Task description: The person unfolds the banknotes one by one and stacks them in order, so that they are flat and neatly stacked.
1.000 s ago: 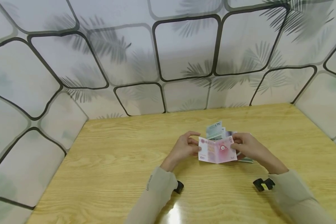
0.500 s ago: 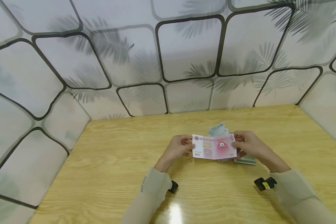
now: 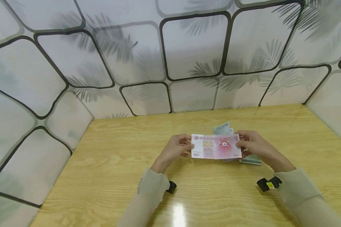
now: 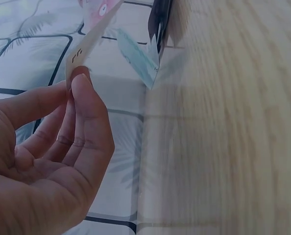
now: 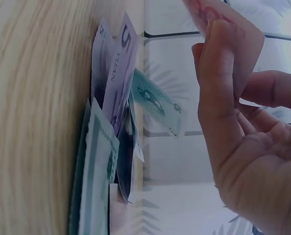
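A pink 100 banknote (image 3: 216,147) is stretched nearly flat between both hands, a faint fold line down its middle. My left hand (image 3: 176,147) pinches its left end between thumb and fingers; the left wrist view shows the thumb (image 4: 84,90) against the note's edge. At the opposite end my right hand (image 3: 253,145) pinches the note likewise. Behind and below it, on the table, lies a loose pile of folded banknotes, partly hidden by the pink one: a green 50 note (image 3: 222,128), a purple 5 yuan note (image 5: 120,73) and another green note (image 3: 250,160).
The wooden table (image 3: 116,164) reaches back to a wall covering (image 3: 193,53) with dark outlines and leaf prints. Black wrist cameras sit at the left cuff (image 3: 154,186) and right cuff (image 3: 295,184).
The pink note, bent at its middle fold a second ago, has been spread out nearly flat. My left hand has moved left with its end; the right hand has stayed about in place.
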The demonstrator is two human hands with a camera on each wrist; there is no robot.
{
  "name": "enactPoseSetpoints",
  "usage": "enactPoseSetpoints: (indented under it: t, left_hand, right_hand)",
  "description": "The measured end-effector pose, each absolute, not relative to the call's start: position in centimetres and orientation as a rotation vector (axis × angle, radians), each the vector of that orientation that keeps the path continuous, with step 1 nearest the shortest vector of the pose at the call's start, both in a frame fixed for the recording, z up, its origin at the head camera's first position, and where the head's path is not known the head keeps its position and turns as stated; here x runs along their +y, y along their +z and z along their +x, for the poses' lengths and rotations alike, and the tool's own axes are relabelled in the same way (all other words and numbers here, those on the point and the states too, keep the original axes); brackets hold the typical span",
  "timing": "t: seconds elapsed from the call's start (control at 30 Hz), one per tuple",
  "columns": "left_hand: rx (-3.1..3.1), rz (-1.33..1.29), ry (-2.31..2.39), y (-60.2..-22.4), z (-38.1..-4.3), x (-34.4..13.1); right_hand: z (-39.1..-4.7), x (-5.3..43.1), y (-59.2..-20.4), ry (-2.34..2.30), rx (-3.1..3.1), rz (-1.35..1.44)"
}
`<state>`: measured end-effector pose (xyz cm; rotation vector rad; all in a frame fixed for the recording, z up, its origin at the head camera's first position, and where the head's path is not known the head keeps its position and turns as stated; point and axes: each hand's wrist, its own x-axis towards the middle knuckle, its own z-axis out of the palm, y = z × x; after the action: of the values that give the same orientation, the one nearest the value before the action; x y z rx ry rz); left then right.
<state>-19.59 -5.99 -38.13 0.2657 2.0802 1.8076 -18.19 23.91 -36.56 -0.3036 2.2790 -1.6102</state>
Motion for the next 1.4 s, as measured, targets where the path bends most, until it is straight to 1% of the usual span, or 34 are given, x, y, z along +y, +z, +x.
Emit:
enactPoseSetpoints:
  t: [0.2,0.67,1.0,1.4]
  left_hand:
    - [2.078,0.303,1.803,-38.2,-19.3,-6.9]
    - [2.035,0.339,1.849,-38.5,-18.8,-8.8]
    - [2.073,0.335,1.825,-37.9,-18.5,-10.6]
    - [2.03,0.45,1.836,-37.9,-17.8,-12.2]
  right_hand:
    - [-18.3,23.9,-36.5,-1.649,2.223,-0.297]
    - [-18.6,23.3,-36.7,-1.662,2.14,-0.41]
    - [-18.8,22.6,-36.8,-1.757,2.131,-0.384]
    - [-18.1,22.0,-37.6,-1.896,1.991,-0.527]
